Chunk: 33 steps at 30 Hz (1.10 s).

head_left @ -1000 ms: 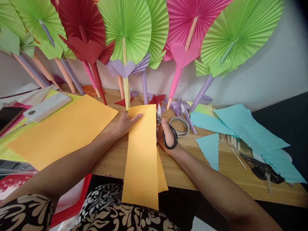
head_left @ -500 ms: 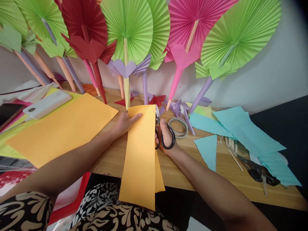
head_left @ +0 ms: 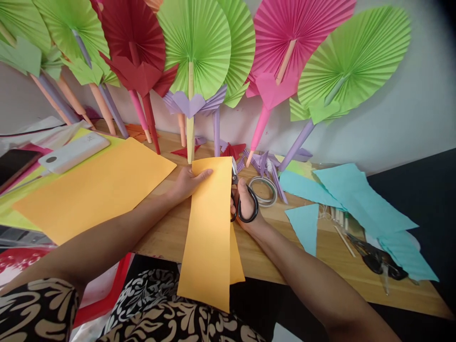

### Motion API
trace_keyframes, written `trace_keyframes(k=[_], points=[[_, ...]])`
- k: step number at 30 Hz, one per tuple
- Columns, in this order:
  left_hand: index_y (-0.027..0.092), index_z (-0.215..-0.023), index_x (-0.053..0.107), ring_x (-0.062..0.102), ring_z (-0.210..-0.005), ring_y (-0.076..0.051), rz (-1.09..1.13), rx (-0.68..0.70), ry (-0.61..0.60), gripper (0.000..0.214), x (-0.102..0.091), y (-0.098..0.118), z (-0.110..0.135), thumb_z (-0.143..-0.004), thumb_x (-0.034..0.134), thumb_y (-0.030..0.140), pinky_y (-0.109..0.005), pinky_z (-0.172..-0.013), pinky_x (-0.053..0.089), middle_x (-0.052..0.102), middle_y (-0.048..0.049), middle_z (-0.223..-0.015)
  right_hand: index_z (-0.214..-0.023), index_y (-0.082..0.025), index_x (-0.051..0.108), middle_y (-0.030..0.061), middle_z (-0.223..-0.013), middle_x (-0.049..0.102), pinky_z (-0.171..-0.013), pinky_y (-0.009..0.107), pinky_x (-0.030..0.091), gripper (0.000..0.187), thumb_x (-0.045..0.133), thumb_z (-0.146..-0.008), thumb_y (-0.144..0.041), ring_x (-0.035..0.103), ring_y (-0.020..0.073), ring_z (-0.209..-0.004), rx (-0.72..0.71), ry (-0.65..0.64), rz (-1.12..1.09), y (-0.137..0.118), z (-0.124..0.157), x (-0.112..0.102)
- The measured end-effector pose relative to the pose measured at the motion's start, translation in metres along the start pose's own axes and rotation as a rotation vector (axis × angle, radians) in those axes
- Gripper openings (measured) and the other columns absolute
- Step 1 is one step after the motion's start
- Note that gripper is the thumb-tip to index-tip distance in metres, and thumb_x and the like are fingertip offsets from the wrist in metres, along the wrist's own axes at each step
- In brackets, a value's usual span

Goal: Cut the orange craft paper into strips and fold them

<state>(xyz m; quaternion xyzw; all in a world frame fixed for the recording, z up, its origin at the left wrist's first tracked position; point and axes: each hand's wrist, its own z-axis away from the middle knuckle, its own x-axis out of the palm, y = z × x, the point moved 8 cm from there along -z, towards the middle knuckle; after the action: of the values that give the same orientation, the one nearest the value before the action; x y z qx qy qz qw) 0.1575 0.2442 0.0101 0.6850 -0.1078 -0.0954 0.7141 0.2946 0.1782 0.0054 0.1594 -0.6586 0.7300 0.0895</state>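
Note:
A folded sheet of orange paper hangs over the table's front edge, its lower end above my lap. My left hand pinches its upper left side, thumb on top and the other fingers hidden behind. Around black-handled scissors my right hand is closed, its thumb through one loop. The scissors' blades point away from me along the paper's upper right edge. Whether they are apart or together I cannot tell. Another orange sheet lies on the left of the table.
Pleated paper fans on rolled sticks, such as a green fan and a pink fan, lean on the wall. Rolls of tape lie right of the scissors. Blue paper pieces, dark scissors and a white power bank lie around.
The view has shifted slightly, so the fans appear a little lower. Both hands keep their hold on the paper and the scissors, with hardly any other movement.

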Motion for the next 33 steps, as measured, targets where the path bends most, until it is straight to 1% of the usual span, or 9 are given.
trace_keyframes(k=[3,7,10,14,16,20,24,27,33], points=[[0.013,-0.104,0.072,0.076,-0.086,-0.027,0.0,-0.01,0.007,0.058,0.001,0.002,0.0,-0.074,0.078,0.062,-0.035,-0.072,0.064,0.079,-0.0127,-0.102,-0.049,-0.02,0.048,-0.0045,-0.036,0.041,-0.033,0.02,0.027,0.075,0.049,-0.078,-0.089,0.035,0.0066,-0.032,-0.012,0.03,0.005,0.002,-0.001,-0.004],[0.013,-0.105,0.072,0.076,-0.085,-0.028,-0.025,-0.029,0.017,0.06,0.0,-0.002,-0.002,-0.074,0.078,0.063,-0.035,-0.07,0.064,0.079,-0.013,-0.101,-0.052,-0.02,0.049,-0.005,-0.036,0.041,-0.034,0.02,0.029,0.075,0.047,-0.077,-0.091,0.033,0.0063,-0.031,0.023,-0.008,-0.075,0.011,-0.005,-0.006],[0.013,-0.104,0.072,0.076,-0.083,-0.028,-0.023,-0.035,0.014,0.06,-0.001,-0.007,-0.004,-0.074,0.077,0.064,-0.035,-0.068,0.064,0.079,-0.0129,-0.099,-0.051,-0.021,0.05,-0.0031,-0.038,0.044,-0.035,0.021,0.033,0.077,0.044,-0.076,-0.094,0.036,0.0077,-0.033,0.063,-0.066,-0.123,0.016,-0.006,-0.003],[0.014,-0.105,0.072,0.076,-0.085,-0.027,-0.031,-0.027,0.006,0.058,-0.002,-0.011,-0.007,-0.075,0.077,0.063,-0.034,-0.069,0.064,0.079,-0.0115,-0.1,-0.049,-0.021,0.049,0.0001,-0.041,0.048,-0.039,0.022,0.039,0.077,0.038,-0.082,-0.09,0.042,0.01,-0.037,0.055,-0.123,-0.146,0.016,-0.006,0.001],[0.015,-0.103,0.072,0.076,-0.083,-0.026,-0.06,-0.03,-0.002,0.056,-0.003,-0.013,-0.009,-0.075,0.077,0.063,-0.032,-0.066,0.063,0.079,-0.0104,-0.098,-0.049,-0.021,0.049,0.0003,-0.042,0.048,-0.038,0.022,0.038,0.077,0.037,-0.085,-0.088,0.04,0.0097,-0.037,0.035,-0.111,-0.138,0.015,-0.007,0.0],[0.016,-0.102,0.072,0.076,-0.08,-0.026,-0.093,-0.047,-0.038,0.056,-0.002,-0.017,-0.01,-0.076,0.075,0.065,-0.031,-0.062,0.063,0.079,-0.0089,-0.095,-0.05,-0.022,0.05,-0.0005,-0.043,0.047,-0.036,0.022,0.036,0.076,0.039,-0.083,-0.09,0.037,0.0095,-0.037,0.022,-0.073,-0.112,0.014,-0.007,-0.003],[0.017,-0.102,0.072,0.076,-0.082,-0.027,-0.097,-0.036,-0.051,0.055,-0.002,-0.015,-0.009,-0.076,0.075,0.065,-0.032,-0.064,0.063,0.08,-0.0091,-0.097,-0.052,-0.021,0.051,-0.0014,-0.042,0.045,-0.034,0.022,0.033,0.076,0.039,-0.083,-0.089,0.038,0.01,-0.036,0.022,-0.087,-0.119,0.013,-0.006,-0.001],[0.017,-0.101,0.072,0.076,-0.082,-0.027,-0.078,-0.051,-0.074,0.054,0.0,-0.012,-0.006,-0.076,0.075,0.065,-0.034,-0.066,0.064,0.079,-0.0094,-0.097,-0.053,-0.021,0.051,-0.0031,-0.041,0.043,-0.033,0.022,0.031,0.075,0.041,-0.083,-0.089,0.037,0.0091,-0.034,0.024,-0.066,-0.113,0.013,-0.005,-0.004],[0.015,-0.103,0.071,0.076,-0.084,-0.028,-0.11,-0.068,-0.038,0.06,-0.002,-0.008,-0.004,-0.074,0.075,0.067,-0.035,-0.068,0.064,0.079,-0.0111,-0.099,-0.054,-0.02,0.051,-0.0048,-0.041,0.043,-0.033,0.021,0.027,0.076,0.045,-0.078,-0.091,0.03,0.0063,-0.032,0.044,0.002,-0.063,0.011,-0.004,-0.006]])
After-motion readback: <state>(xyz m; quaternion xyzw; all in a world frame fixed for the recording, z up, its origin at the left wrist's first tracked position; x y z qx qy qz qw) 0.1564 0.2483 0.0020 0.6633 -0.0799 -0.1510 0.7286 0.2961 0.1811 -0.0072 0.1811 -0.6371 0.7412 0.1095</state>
